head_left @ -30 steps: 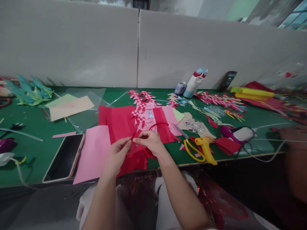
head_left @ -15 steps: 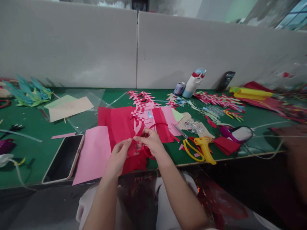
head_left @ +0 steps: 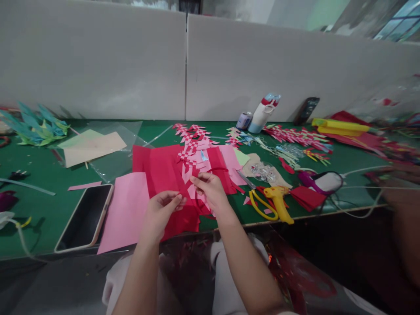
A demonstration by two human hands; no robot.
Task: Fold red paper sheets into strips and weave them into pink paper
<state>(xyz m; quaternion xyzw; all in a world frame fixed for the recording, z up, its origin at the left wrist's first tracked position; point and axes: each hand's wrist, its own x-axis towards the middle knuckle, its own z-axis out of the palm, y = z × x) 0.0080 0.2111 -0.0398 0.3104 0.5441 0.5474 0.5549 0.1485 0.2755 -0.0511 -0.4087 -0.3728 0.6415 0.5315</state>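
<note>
My left hand (head_left: 162, 211) hovers over the near edge of the red paper sheets (head_left: 164, 173), fingers curled and pinched on a red paper strip (head_left: 187, 202). My right hand (head_left: 210, 189) is a little farther in, its fingertips pinched on the same red strip, which curves in a loop beside it. Under and beyond the hands lie woven red-and-pink paper pieces (head_left: 193, 148) and a pink sheet (head_left: 126, 210).
A phone (head_left: 83, 217) lies face up at the left. Yellow scissors (head_left: 259, 205) and a yellow glue gun (head_left: 278, 202) sit right of my hands. A bottle (head_left: 262, 113), more woven strips (head_left: 297, 136), teal paper shapes (head_left: 39, 124) and cables lie on the green table (head_left: 39, 175). Another person's arm (head_left: 405, 210) is at the right.
My hands have drawn apart: the right moved up and away over the paper, the left dropped slightly, and the red strip stretched between them.
</note>
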